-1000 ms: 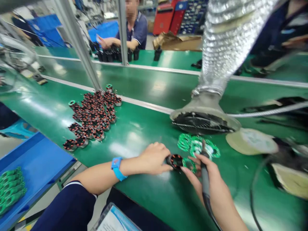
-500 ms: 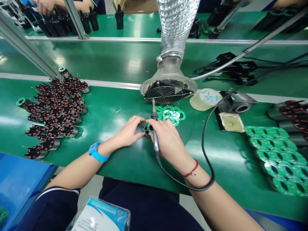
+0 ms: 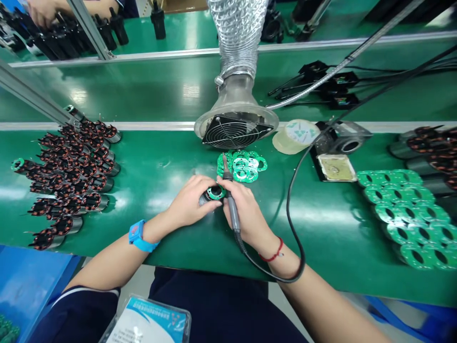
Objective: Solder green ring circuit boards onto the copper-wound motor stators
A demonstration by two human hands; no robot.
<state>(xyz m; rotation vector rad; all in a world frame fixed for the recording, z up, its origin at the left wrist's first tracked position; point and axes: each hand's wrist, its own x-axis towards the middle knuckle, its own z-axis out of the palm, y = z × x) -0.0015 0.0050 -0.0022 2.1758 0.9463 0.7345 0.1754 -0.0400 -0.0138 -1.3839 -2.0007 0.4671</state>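
My left hand (image 3: 191, 200) is wrapped round a small cylindrical motor part, with a green ring board (image 3: 215, 193) seated on its top. A soldering iron (image 3: 233, 209) is in my right hand (image 3: 244, 205), its tip pointing up and away from me. The fingertips of my right hand are close to the ring's right edge; whether they touch it I cannot tell. Just beyond both hands lies a loose pile of green ring boards (image 3: 246, 166), under the fume hood with a round fan grille (image 3: 233, 132).
Rows of motor parts with copper windings (image 3: 74, 166) stand at the left. On the right are a yellow sponge tray (image 3: 337, 167), a roll of tape (image 3: 296, 136) and stacked green boards (image 3: 410, 209). The iron's black cable loops over my right forearm. A person's hand shows at the far left.
The green ring now lies flat on the part in my left hand, where it was tilted before. My right hand and the iron have shifted slightly. The whole view has moved a little.
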